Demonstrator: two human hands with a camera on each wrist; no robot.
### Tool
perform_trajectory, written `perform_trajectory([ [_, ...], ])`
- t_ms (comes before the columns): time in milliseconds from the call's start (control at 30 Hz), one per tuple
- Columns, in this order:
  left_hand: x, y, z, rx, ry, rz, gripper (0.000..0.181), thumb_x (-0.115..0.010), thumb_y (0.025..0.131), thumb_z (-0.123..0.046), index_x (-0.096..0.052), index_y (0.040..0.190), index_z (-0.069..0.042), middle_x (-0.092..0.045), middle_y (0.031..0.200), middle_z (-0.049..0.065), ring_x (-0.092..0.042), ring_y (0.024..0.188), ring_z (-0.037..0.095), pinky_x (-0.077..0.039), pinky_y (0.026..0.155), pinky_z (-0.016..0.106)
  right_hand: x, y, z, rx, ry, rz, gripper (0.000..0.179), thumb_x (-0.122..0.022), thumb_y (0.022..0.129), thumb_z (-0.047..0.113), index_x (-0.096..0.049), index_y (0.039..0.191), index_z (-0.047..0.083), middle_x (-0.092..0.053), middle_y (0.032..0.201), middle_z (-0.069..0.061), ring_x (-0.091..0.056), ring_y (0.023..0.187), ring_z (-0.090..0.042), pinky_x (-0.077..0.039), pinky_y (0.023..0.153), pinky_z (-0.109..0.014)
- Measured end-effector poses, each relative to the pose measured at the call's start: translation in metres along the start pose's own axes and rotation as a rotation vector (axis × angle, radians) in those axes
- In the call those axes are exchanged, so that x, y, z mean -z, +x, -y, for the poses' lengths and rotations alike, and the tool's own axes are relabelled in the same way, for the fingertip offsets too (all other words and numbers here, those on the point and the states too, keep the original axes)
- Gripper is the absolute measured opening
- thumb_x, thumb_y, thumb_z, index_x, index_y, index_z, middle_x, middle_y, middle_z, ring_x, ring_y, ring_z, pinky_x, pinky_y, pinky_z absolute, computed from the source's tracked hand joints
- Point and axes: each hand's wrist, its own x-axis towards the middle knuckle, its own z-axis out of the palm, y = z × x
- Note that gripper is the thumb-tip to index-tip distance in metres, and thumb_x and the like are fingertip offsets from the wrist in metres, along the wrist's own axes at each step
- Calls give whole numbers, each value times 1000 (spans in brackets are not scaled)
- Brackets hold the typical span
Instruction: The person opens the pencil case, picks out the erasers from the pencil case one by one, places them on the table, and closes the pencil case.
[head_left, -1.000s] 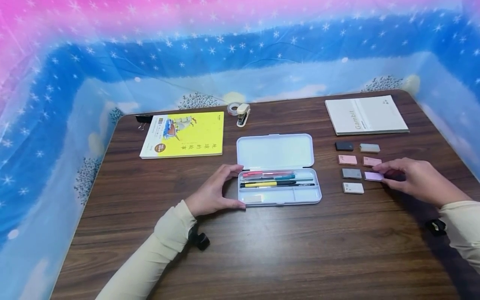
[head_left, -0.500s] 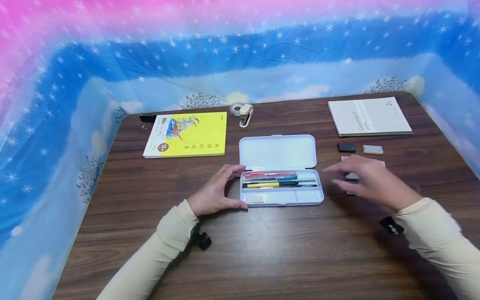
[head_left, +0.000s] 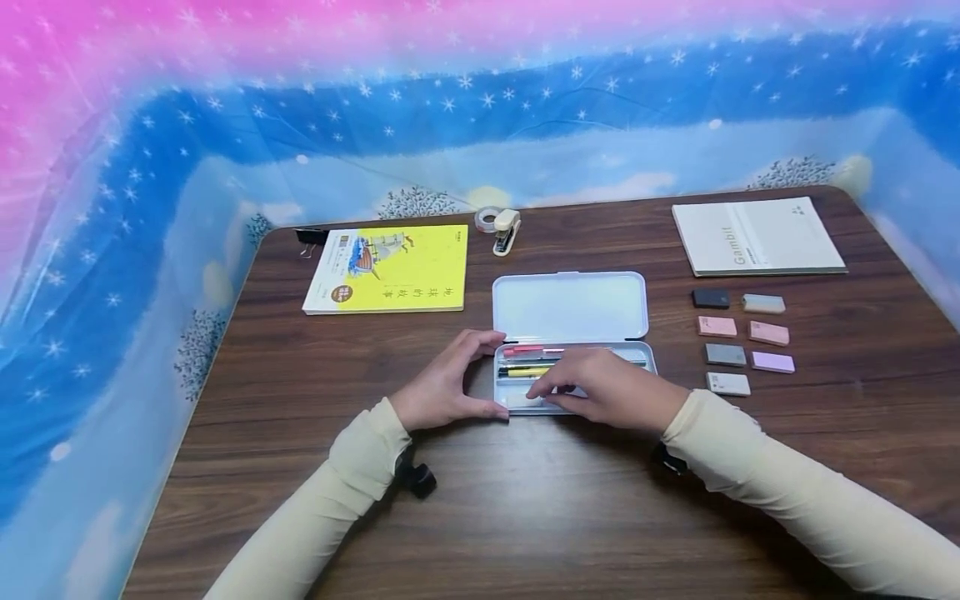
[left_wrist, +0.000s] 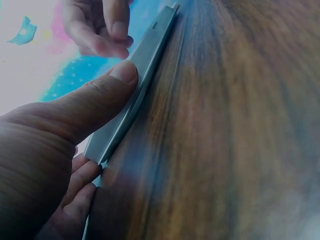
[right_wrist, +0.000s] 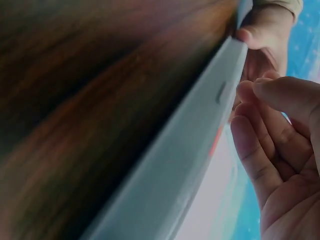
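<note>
A white pencil case [head_left: 567, 308] lies with its lid laid back on the wooden table. Pens and a yellow-and-black pencil [head_left: 525, 372] fill its rear compartment. My left hand [head_left: 442, 385] grips the case's left end; the thumb [left_wrist: 117, 80] presses the front wall and the fingers reach round behind. Over the front compartment, my right hand [head_left: 607, 387] has its thumb and index fingertips low, right by the small pale eraser at the left, which they partly cover. In the right wrist view the right fingers [right_wrist: 250, 145] are bent above the case's rim, with nothing visible between them.
Right of the case, several erasers stand in two columns, among them a lilac eraser [head_left: 772, 362] and a black eraser [head_left: 710, 298]. Behind are a Gambit notebook [head_left: 757, 237], stapler [head_left: 507, 232], tape roll [head_left: 486, 218], yellow book [head_left: 420, 271] and black binder clip [head_left: 311, 237].
My right hand has let go of the lilac eraser, left it in the rows, and moved left to the pencil case. My left hand keeps its grip on the case.
</note>
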Motion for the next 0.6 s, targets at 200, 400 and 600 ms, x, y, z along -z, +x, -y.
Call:
perform_trajectory([
  [200, -1, 0, 0, -21, 5, -14, 97, -96, 80, -26, -38, 156, -11, -46, 147, 11, -48, 138, 23, -37, 121, 44, -8, 6, -1, 44, -50, 7, 22, -76, 97, 4, -81, 116, 13, -78, 111, 5, -70, 103, -12, -59, 92, -38],
  [400, -1, 0, 1, -12, -9, -12, 97, -96, 80, -24, -37, 156, -12, -45, 146, 9, -48, 136, 22, -38, 120, 43, -9, 8, -1, 64, -102, -8, 24, -78, 96, 4, -80, 118, 12, -78, 112, 3, -70, 105, -14, -59, 93, -38],
  [600, -1, 0, 0, -12, -8, -8, 96, -95, 81, -24, -38, 156, -12, -46, 145, 9, -49, 136, 21, -38, 120, 42, -11, 10, 1, 58, -127, -8, 23, -79, 95, 6, -79, 118, 12, -77, 113, 3, -70, 108, -17, -59, 95, -40],
])
